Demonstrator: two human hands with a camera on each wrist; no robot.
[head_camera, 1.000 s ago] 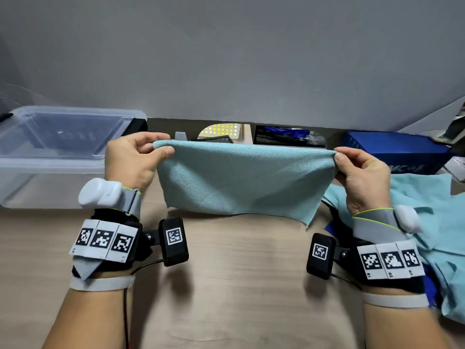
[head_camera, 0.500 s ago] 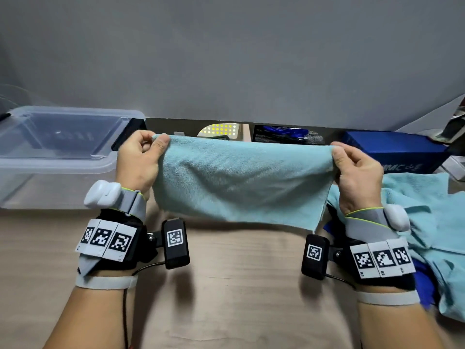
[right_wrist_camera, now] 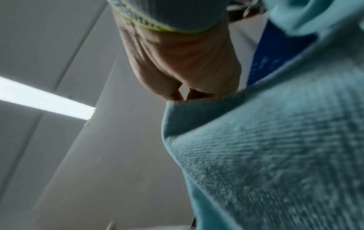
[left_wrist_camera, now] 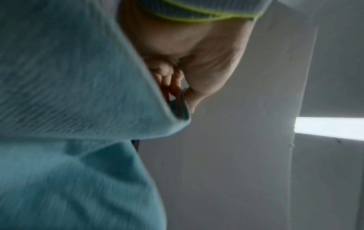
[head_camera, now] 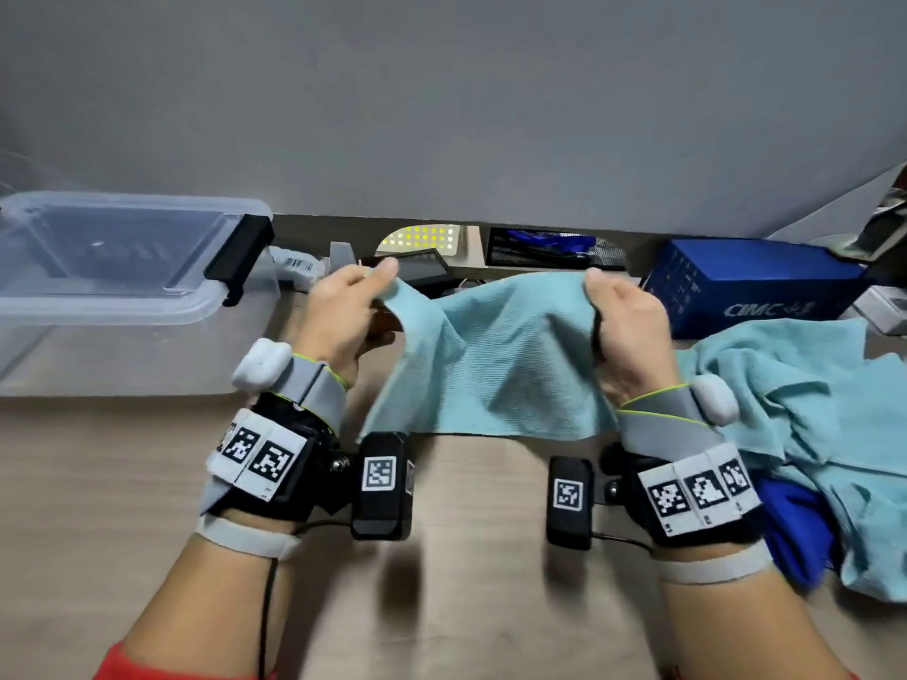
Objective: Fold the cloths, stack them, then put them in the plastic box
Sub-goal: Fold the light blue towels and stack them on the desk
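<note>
1. While both hands have the cloth (head_camera: 495, 365) up in the air, the grip is the whole game: the left hand (head_camera: 343, 316) pinches one top corner between thumb and fingers, and the right hand (head_camera: 623, 331) is curled round the other. The wrist views agree, with fabric bunched right at the fingertips on each side.

2. Between the two grips the top edge sags into a dip, so the hands are near each other with slack in the middle. I'd say this is the fold-in-half step. To do it well, match corner to corner before letting anything drop; if one pinch sits lower than the other, the fold comes out skewed.

3. Below the grips the cloth hangs free, its bottom hem just above the table (head_camera: 466, 557). Laying that hem down first and lowering the corners toward it should keep the crease straight.

4. Off to the right of the right-hand grip there's a heap of more teal cloths (head_camera: 805, 414) with something blue (head_camera: 795, 532) tucked under it, none folded yet by the look of it.

5. Beyond and to the left of the left-hand grip sits the plastic box (head_camera: 98, 306), nothing visible inside it. Early days for the task, I reckon.
</note>
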